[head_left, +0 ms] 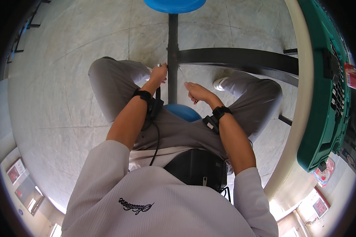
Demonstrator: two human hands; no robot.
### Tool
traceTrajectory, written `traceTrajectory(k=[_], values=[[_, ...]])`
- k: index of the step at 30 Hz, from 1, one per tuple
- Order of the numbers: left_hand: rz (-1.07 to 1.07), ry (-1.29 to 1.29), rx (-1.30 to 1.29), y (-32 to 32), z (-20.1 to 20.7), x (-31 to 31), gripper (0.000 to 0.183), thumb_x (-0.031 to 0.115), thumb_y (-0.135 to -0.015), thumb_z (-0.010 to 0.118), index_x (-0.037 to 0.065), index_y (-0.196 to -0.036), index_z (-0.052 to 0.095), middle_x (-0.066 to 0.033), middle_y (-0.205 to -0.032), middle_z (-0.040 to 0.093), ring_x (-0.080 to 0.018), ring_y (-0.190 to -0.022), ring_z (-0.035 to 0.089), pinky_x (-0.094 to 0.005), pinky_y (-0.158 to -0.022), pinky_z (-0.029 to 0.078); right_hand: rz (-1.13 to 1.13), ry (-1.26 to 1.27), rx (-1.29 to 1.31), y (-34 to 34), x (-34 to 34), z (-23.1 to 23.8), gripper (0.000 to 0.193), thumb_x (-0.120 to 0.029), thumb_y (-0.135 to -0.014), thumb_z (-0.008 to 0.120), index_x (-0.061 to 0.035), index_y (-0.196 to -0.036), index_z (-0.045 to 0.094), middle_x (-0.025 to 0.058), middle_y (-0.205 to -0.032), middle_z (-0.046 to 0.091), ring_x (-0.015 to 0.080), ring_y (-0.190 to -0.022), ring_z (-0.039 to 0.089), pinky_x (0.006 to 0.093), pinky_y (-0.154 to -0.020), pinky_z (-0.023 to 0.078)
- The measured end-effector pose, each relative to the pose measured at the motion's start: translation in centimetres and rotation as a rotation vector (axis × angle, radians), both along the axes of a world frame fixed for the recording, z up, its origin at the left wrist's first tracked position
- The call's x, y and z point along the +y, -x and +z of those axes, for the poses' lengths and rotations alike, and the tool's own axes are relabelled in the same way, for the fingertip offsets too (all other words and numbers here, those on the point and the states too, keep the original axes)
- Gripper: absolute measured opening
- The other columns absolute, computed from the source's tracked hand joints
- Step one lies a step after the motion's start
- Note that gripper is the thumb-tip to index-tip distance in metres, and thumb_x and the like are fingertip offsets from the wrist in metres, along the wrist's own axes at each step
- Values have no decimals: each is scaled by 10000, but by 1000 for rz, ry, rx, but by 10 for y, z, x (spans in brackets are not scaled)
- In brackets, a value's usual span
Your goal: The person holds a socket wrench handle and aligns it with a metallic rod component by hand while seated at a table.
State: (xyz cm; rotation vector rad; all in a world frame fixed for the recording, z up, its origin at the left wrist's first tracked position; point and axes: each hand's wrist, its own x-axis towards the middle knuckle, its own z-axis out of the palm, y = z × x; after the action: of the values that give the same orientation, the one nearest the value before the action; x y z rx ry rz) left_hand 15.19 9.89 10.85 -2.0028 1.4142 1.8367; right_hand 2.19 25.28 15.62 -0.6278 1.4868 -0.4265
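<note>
My left hand (159,75) is closed beside the dark metal beam (173,39), its fingers against or close to the beam's left side. A small silver-ended thing (159,65) pokes out at the top of that hand; the rest of it is hidden. On the other side of the beam, my right hand (197,93) is closed around what looks like a screwdriver (182,73). Its thin shaft slants up and left towards the joint where a dark crossbar (233,56) meets the beam. The handle is mostly hidden in my fist.
A blue round seat (175,4) tops the beam's far end; another blue seat (184,112) shows between my legs. At right, a green plastic case (318,130) lies on the pale tabletop (305,79). Black devices with a cable are strapped to my wrists. Grey floor tiles (47,94) lie below.
</note>
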Motion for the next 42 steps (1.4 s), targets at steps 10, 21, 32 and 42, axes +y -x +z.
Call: traceTrajectory(k=[10,21,32,42], values=[[3,85,-1,1,8,3,495,410,-794,417,-58,-906,533,-138,-711,548,-235,-589,566,-360,-510,475,-193,-145,-182,0,-3,17,407,-316,-886,332,-88,-1212,416,32,-574,451,129,-499,448,295,-520,463],[38,57,10,3,8,2,433,384,-783,416,-33,-800,535,-116,-640,516,-222,-529,537,-362,-492,458,-350,-206,-352,-3,-8,16,401,-312,-880,352,-59,-1180,437,15,-568,407,143,-481,386,314,-531,400],[33,70,12,5,11,5,432,368,-778,418,-49,-794,531,-119,-641,524,-215,-516,533,-361,-471,448,-10,-161,-79,1,-10,-10,358,-271,-907,270,-112,-1184,432,45,-680,546,134,-618,555,271,-588,452],[45,50,-2,4,13,3,417,371,-776,399,-21,-814,537,-131,-708,535,-228,-570,545,-368,-507,464,-48,-111,-192,-9,-12,-7,309,-237,-894,279,-50,-1073,447,73,-746,578,143,-668,576,270,-627,461]])
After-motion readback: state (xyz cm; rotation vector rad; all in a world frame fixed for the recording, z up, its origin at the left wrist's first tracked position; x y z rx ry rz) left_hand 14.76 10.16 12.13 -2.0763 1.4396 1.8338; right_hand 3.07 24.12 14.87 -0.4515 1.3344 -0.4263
